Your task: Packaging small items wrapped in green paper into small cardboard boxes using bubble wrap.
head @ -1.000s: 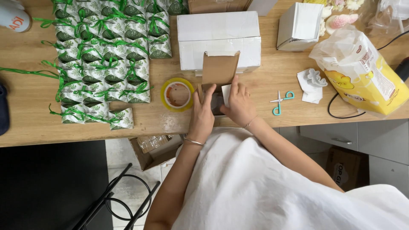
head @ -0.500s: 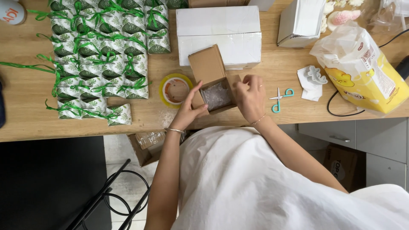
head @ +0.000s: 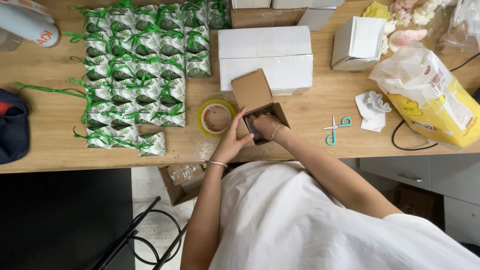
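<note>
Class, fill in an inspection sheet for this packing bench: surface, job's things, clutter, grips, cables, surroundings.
Surface: wooden bench, crowded.
Job's things: small brown box, lid raised.
Clutter: green-ribboned favour packs, tape roll, white boxes, scissors, yellow bag.
Grips: left hand steadies the box's side; right hand reaches inside it.
Cables: black lead beside the bag.
Surroundings: open carton and black wire frame on the floor.

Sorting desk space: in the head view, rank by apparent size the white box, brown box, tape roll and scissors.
1. white box
2. brown box
3. tape roll
4. scissors, though close to the tape roll.
</note>
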